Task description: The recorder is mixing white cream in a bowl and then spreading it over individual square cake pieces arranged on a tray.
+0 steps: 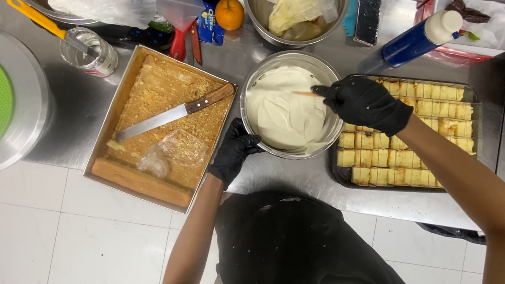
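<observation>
Two gloved hands, left hand [233,151] steadying round steel bowl [254,82], glossy cream [285,113]

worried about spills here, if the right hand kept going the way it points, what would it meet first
The right hand points left over the steel bowl, so it would probably meet the white cream first; depth is unclear.

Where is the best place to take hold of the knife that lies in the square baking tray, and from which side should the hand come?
Probably by the wooden handle of the knife, coming from the bowl side. The knife lies flat on the crumbs in the tray, with its handle pointing towards the tray's right edge and its blade towards the far left. The left hand rests on the bowl rim close by.
</observation>
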